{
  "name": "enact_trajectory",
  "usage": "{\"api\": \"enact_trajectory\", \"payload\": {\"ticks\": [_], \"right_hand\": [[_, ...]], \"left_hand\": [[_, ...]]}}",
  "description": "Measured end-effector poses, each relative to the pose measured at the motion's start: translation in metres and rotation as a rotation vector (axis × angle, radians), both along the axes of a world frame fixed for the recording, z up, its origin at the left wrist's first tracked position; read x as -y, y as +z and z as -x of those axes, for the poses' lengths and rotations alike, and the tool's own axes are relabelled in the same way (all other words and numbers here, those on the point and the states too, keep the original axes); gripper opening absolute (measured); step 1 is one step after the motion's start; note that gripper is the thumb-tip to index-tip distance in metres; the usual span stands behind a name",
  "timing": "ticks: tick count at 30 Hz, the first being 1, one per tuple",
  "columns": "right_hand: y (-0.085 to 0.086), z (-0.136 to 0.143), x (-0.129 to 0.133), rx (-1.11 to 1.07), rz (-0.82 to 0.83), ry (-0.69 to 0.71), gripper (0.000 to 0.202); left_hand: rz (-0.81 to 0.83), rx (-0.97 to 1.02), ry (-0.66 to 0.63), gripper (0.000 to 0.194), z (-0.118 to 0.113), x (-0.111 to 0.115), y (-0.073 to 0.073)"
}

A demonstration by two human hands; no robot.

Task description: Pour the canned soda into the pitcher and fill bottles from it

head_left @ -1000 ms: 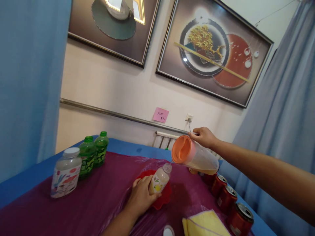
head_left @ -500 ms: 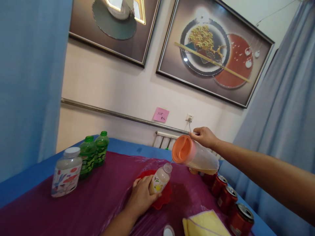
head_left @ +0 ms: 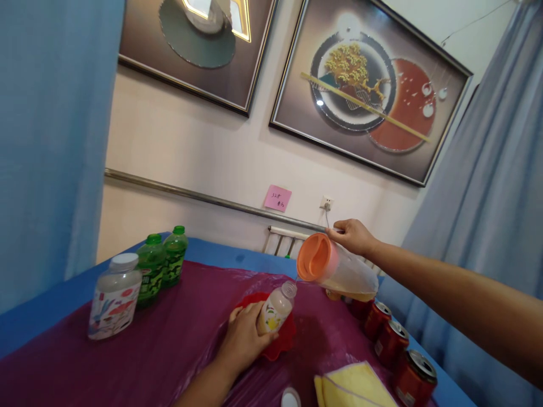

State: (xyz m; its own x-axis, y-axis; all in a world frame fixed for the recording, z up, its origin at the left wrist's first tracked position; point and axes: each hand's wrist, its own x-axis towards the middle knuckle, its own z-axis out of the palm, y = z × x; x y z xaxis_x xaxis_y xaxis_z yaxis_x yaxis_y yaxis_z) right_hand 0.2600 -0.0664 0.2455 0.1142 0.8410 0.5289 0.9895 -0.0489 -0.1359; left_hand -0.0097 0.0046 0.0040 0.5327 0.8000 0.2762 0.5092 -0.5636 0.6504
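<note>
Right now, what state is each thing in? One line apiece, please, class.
Pitcher: tipped, in right hand, orange lid on, some liquid inside
Small bottle: uncapped, in left hand
Large bottle: upright, capped
Green bottles: upright
Red cans: upright, nearest three open
Yellow cloth: folded
White cap: off, lying loose
Red dish: partly hidden, contents unclear
Purple sheet: spread, wrinkled
Wall socket: occupied
Curtains: hanging

The table [head_left: 220,252] is blue, mostly covered by a thin purple sheet [head_left: 182,339]. Along its left edge I see a white-lidded jar [head_left: 113,308], then two green bottles [head_left: 150,277] toward the far left corner. Red cans [head_left: 392,343] line the right edge. A red dish [head_left: 288,334] sits mid-table; a yellow cloth [head_left: 354,387] and white cap [head_left: 291,399] lie toward the near edge.
</note>
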Motion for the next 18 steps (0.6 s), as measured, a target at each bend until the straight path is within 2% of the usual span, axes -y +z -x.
{"api": "enact_trajectory", "payload": {"ticks": [18], "right_hand": [[0.0018,-0.0005,0.0017,0.000,0.000,-0.003,0.046]], "left_hand": [[-0.002,0.019,-0.012,0.063,-0.0001,-0.0005,-0.0014]]}}
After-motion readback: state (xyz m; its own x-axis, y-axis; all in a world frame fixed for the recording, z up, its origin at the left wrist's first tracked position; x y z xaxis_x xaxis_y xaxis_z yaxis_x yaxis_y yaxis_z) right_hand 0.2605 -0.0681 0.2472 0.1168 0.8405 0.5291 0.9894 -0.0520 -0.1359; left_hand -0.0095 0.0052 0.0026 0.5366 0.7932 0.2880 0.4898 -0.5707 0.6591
